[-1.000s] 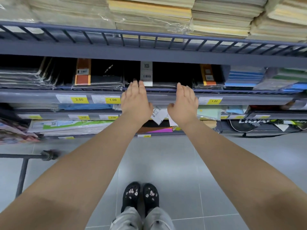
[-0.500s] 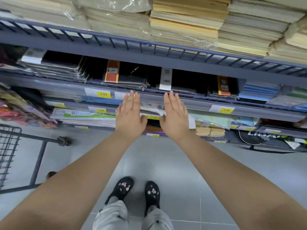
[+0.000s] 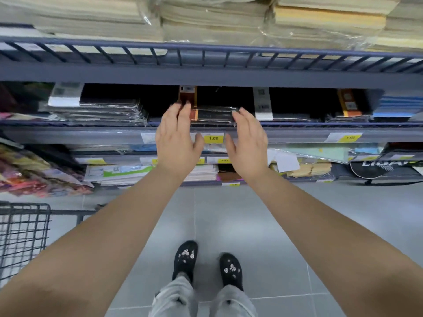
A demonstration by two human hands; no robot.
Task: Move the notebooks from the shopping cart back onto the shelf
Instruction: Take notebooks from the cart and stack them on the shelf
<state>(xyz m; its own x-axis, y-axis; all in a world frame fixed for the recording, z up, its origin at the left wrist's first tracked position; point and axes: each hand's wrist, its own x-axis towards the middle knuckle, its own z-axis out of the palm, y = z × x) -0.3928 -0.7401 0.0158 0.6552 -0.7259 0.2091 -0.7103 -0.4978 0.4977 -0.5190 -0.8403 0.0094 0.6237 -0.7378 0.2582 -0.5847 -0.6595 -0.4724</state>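
Observation:
A stack of black notebooks with an orange band [image 3: 212,114] lies on the grey shelf [image 3: 286,136], wrapped in clear plastic. My left hand [image 3: 177,138] reaches to the stack's left end, fingertips at the orange band. My right hand [image 3: 248,138] reaches to the stack's right end, fingertips touching its corner. Both hands have fingers spread and hold nothing. The wire shopping cart [image 3: 23,234] shows at the lower left; I cannot see what is inside it.
More black notebook stacks [image 3: 96,108] lie left and right on the same shelf, blue ones [image 3: 398,106] far right. Wrapped paper piles [image 3: 206,21] fill the shelf above. Lower shelves hold folders and coloured paper [image 3: 119,172]. Grey floor tiles and my shoes [image 3: 206,264] are below.
Both hands rose from the shelf's price rail and spread apart to the two ends of the orange-banded stack. The view swung left, bringing the cart basket into sight.

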